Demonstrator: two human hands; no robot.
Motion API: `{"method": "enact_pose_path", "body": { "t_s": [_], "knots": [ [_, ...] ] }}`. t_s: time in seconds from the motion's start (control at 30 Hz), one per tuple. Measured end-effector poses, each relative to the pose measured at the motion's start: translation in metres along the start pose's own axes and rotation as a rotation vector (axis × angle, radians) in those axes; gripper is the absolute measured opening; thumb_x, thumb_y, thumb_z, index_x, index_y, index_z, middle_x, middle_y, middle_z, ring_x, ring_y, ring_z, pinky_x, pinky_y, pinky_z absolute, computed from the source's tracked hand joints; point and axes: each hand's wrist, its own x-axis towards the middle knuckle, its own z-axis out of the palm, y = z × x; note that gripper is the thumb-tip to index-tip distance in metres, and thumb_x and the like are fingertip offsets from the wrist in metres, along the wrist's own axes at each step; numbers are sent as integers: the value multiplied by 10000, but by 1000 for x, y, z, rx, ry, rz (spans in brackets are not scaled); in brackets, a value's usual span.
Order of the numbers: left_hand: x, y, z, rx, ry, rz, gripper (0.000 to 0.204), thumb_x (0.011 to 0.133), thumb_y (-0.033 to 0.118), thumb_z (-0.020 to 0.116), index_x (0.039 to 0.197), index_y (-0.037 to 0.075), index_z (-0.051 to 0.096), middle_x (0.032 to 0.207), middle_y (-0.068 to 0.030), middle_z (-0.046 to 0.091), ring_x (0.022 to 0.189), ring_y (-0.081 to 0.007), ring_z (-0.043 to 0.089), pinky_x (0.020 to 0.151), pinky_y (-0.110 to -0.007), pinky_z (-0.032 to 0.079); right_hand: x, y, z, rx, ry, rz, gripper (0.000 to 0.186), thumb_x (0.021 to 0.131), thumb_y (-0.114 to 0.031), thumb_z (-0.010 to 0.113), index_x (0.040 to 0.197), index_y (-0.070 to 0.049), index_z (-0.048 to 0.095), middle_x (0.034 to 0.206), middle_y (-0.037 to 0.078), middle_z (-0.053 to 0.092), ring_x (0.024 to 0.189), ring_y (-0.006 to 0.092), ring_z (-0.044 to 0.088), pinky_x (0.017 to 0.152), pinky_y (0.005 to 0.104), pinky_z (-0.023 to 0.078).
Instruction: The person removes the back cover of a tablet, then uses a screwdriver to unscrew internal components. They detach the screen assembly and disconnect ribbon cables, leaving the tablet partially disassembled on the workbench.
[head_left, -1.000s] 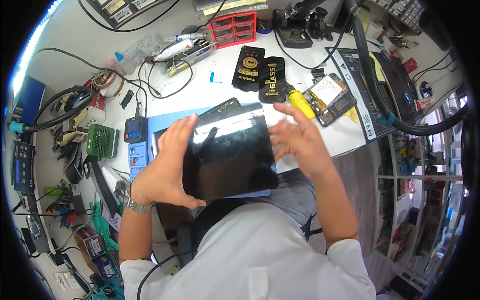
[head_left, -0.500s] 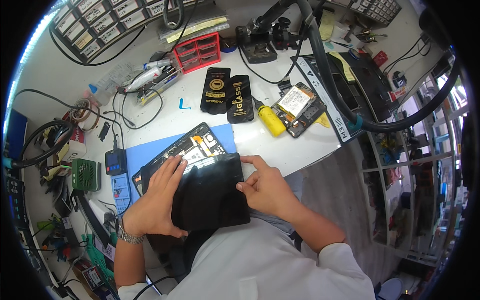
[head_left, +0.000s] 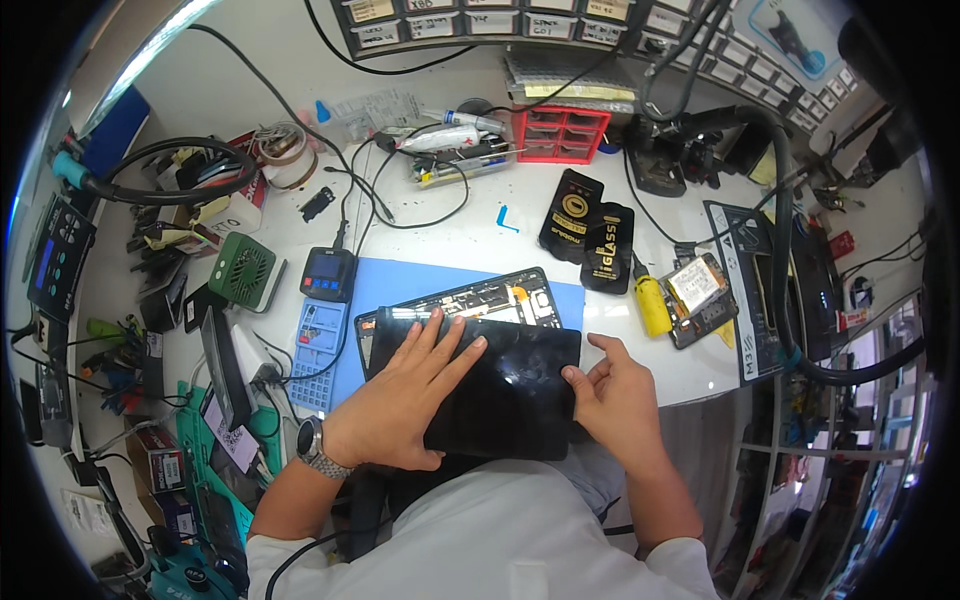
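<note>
A black glass tablet screen panel (head_left: pixel 505 390) overlaps the lower part of an opened tablet body (head_left: pixel 515 300), whose internal boards show above it on a blue mat (head_left: pixel 560 305). My left hand (head_left: pixel 400 400) holds the panel's left part, fingers spread across its glass and thumb low near the bottom edge. My right hand (head_left: pixel 615 410) grips the panel's right edge, with thumb on the front and index finger at the upper corner. A blue and black device (head_left: pixel 325 278) and a blue tray (head_left: pixel 312 355) lie left of the mat.
At the right lie black packets (head_left: pixel 605 250), a yellow cylinder (head_left: pixel 652 305) and an opened phone (head_left: pixel 700 300). A red drawer box (head_left: pixel 560 133) and tool tray (head_left: pixel 450 150) stand behind. A green fan (head_left: pixel 245 270) sits left. A thick black hose (head_left: pixel 850 372) arches at the right.
The panel has moved down from its raised, tilted position, exposing more tablet internals above it. My right hand has closed round the panel's right edge. The camera's view has also shifted.
</note>
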Motion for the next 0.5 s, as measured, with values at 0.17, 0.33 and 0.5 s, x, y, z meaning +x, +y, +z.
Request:
{"method": "enact_pose_path", "body": {
  "t_s": [0.17, 0.33, 0.5],
  "knots": [
    [-9, -2, 15, -30, 123, -9, 1362, 637, 320, 989, 1747, 1, 265, 1797, -337, 239, 1683, -565, 144, 1374, -625, 158, 50, -11, 3, 41, 167, -311, 329, 954, -64, 808, 1257, 36, 727, 923, 187, 730, 772, 299, 731, 733, 402, 589],
    [-15, -2, 21, 31, 127, -36, 1327, 656, 322, 994, 1738, 7, 295, 1798, -306, 272, 1685, -541, 182, 1372, -618, 177, 143, -43, 18, -10, 209, -596, 236, 960, -45, 771, 1182, 33, 747, 1066, 224, 739, 977, 399, 739, 884, 480, 595],
    [-24, -8, 22, -36, 175, -56, 1294, 688, 295, 981, 1753, 48, 290, 1809, -282, 260, 1693, -519, 170, 1376, -602, 188, 237, -64, 50, -126, 193, -661, 198, 961, -31, 746, 1150, 27, 761, 1116, 244, 738, 1101, 456, 705, 975, 523, 574]
  ]
}}
